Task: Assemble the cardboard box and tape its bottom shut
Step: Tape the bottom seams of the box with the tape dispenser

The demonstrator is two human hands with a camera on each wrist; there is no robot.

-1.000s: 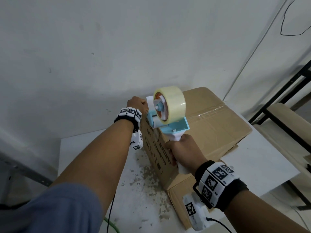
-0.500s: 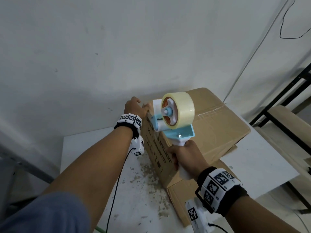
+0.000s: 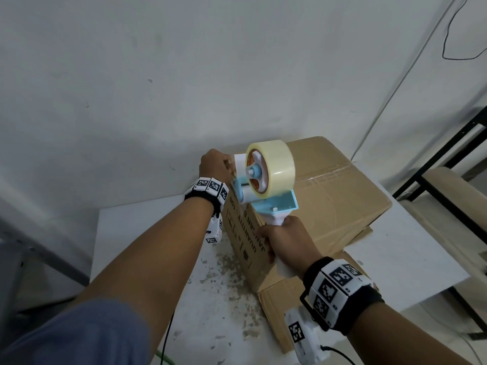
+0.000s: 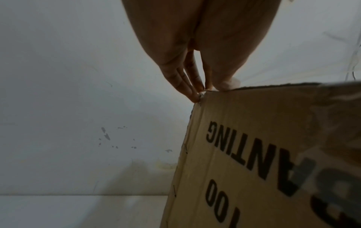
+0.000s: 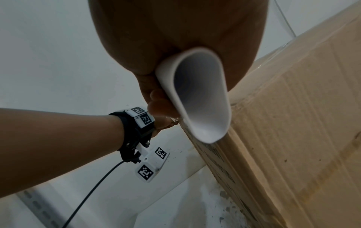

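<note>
- Resting on the white table [image 3: 411, 248], toward 2 o'clock: one cardboard box [image 3: 329, 204], taped bottom seam facing up.
- Gripping the handle of one tape dispenser [image 3: 266, 185] with right hand [image 3: 287, 241], fingers wrapped round.
- Pinching the tape end at the box's 10 o'clock corner with left hand [image 3: 214, 167], fingertips [image 4: 195, 94] pressing.
- Advisable, judging by this: anchoring the end firmly, keeping the roller flat, pulling straight along the edge.
- Counting: one box, one dispenser, one roll, two hands.

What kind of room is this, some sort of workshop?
Probably a plain packing or storage room: a bare wall, a stained white table carrying a cardboard box, and a tape dispenser in use.
</note>
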